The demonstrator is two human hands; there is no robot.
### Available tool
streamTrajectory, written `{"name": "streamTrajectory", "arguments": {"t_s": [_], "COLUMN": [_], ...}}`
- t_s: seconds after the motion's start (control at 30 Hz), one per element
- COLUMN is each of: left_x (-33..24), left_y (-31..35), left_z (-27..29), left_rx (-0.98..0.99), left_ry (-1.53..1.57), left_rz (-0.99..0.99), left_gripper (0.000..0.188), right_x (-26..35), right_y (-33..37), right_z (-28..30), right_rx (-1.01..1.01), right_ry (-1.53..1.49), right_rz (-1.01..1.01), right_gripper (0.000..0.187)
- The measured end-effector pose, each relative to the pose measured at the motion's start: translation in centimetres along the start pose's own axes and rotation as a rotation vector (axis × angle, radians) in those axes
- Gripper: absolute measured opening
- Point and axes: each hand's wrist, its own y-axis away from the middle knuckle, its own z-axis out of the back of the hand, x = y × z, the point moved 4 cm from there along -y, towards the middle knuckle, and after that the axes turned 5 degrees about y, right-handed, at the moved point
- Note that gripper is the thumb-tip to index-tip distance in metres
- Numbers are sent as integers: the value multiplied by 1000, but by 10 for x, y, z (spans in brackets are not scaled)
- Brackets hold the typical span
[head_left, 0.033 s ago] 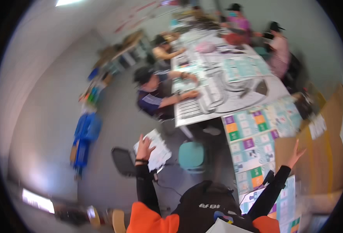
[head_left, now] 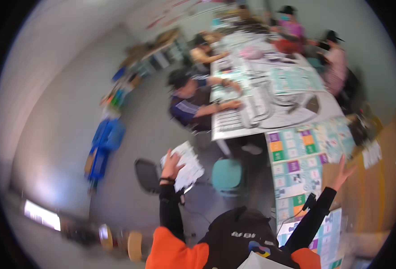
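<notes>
My left hand is raised with its fingers spread and holds nothing. Behind it in the picture lies a heap of white papers, and a dark chair back stands to its left; I cannot tell whether the hand touches either. My right hand is held out on the other side, fingers apart and bare. Nearest to it are a large brown cardboard sheet and a table covered with printed colour sheets. A small black device on a cable shows beside my right forearm.
Ahead, a long white table carries black strips and pale green sheets. A person in dark clothes works at its left side; others sit farther back. A teal stool stands before me. Blue bins line the left wall.
The whole view has swung a little, so table, stool and people sit farther right in the picture. Both hands appear slightly higher and remain spread.
</notes>
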Motion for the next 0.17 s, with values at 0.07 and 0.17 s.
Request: {"name": "streamTrajectory", "arguments": {"t_s": [0.07, 0.17], "left_x": [-5, 3], "left_y": [46, 127], "left_z": [-6, 23], "left_rx": [-58, -217], "left_ry": [-6, -142], "left_rz": [-4, 73], "left_gripper": [86, 100], "right_x": [133, 301], "right_y": [60, 209], "right_z": [-40, -55], "right_rx": [243, 493], "right_ry": [-46, -438], "right_rz": [306, 747], "right_gripper": [92, 108]}}
